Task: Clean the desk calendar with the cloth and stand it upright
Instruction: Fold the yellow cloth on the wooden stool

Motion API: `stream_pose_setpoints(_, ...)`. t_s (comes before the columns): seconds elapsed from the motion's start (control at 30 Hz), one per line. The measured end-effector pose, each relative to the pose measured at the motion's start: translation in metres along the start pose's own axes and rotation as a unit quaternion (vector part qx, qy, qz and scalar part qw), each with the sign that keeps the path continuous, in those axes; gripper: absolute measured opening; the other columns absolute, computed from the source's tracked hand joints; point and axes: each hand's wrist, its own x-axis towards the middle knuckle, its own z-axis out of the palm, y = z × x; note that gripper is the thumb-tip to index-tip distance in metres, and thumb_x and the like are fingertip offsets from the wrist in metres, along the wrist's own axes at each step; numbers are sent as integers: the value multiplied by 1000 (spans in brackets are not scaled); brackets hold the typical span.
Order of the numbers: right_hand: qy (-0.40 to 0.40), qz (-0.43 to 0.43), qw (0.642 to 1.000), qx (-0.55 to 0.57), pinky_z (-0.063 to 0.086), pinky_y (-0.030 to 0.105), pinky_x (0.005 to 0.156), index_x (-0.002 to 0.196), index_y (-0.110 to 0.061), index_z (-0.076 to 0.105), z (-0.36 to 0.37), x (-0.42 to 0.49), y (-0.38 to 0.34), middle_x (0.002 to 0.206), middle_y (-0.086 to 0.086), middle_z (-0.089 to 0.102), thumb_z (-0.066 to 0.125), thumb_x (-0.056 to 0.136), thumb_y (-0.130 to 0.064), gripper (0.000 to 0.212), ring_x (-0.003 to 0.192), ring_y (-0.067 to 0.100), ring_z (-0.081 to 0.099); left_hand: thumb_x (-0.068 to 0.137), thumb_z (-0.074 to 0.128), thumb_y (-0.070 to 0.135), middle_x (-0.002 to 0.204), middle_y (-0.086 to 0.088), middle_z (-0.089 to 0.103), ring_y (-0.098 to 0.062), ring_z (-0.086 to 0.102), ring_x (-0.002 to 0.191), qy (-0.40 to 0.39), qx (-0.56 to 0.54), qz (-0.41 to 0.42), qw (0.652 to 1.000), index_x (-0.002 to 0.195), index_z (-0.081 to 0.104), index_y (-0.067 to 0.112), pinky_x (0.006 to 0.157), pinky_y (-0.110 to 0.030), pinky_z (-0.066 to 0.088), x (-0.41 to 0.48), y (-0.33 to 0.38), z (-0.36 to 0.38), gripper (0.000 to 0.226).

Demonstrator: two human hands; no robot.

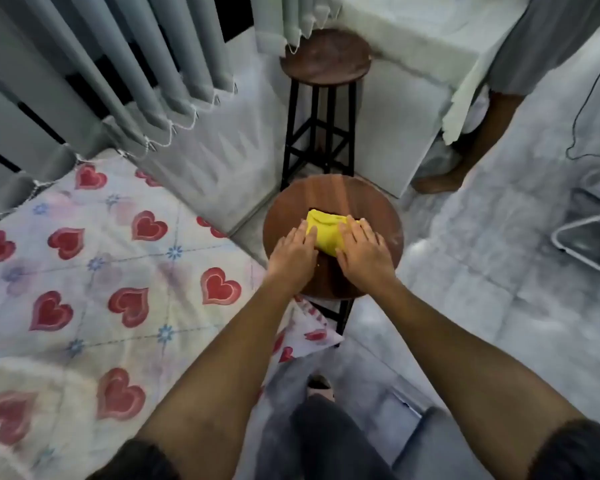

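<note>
A folded yellow cloth (326, 230) lies on the round wooden top of the near stool (333, 199). My left hand (293, 252) rests flat on the cloth's left edge, fingers apart. My right hand (362, 252) lies flat on its right side, fingers spread over it. Neither hand is closed around the cloth. A thin dark edge shows just behind the cloth; I cannot tell what it belongs to. No desk calendar is plainly visible.
A second, taller wooden stool (326, 57) stands behind. A bed with a heart-print sheet (94, 271) is at the left, vertical blinds (118, 71) behind it. Another person's leg (465, 154) stands at the right by a white cabinet (399, 109). A metal frame (582, 237) sits far right.
</note>
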Motion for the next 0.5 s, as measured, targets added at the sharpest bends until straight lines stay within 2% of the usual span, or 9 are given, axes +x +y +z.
stream_pose_setpoints(0.1, 7, 5, 1000, 10, 36, 53, 103, 144, -14, 30, 8, 13, 6, 154, 10, 29, 40, 96, -38, 55, 139, 38, 25, 98, 36, 24, 150, -18, 30, -39, 46, 120, 20, -43, -28, 998, 143, 28, 10, 97, -45, 42, 14, 3, 9, 47)
stream_pose_setpoints(0.17, 5, 11, 1000, 22, 39, 53, 101, 144, -17, 31, 13, 16, 9, 153, 10, 30, 41, 95, -39, 54, 137, 40, 28, 98, 38, 26, 144, -17, 39, -37, 48, 112, 37, -52, -43, 997, 139, 34, 13, 94, -42, 40, 21, 7, 13, 43)
stream_pose_setpoints(0.27, 25, 21, 997, 71, 39, 50, 99, 141, -16, 34, 16, 19, 15, 148, 13, 35, 51, 91, -39, 58, 124, 41, 38, 95, 47, 25, 135, -20, 46, -37, 47, 116, 58, -141, -103, 983, 138, 35, 11, 97, -41, 34, 31, 14, 12, 47)
stream_pose_setpoints(0.37, 23, 109, 973, 204, 40, 45, 96, 140, -16, 34, 11, 30, 20, 139, 16, 42, 65, 82, -35, 69, 116, 38, 45, 88, 59, 21, 128, -25, 50, -42, 47, 117, 55, -273, -195, 940, 139, 32, 8, 96, -43, 37, 40, 15, 4, 59)
stream_pose_setpoints(0.43, 2, 134, 957, 258, 43, 41, 94, 136, -18, 39, 6, 35, 20, 131, 16, 49, 70, 79, -30, 66, 115, 35, 49, 82, 66, 23, 124, -23, 57, -39, 51, 116, 34, -320, -238, 916, 133, 40, 7, 93, -39, 42, 42, 13, -2, 59)
stream_pose_setpoints(0.5, -6, 135, 946, 295, 45, 34, 87, 131, -19, 45, -1, 34, 19, 126, 12, 55, 70, 78, -25, 58, 110, 28, 54, 78, 70, 27, 119, -18, 63, -33, 56, 112, 20, -346, -242, 906, 122, 52, 7, 88, -34, 45, 38, 10, -8, 52)
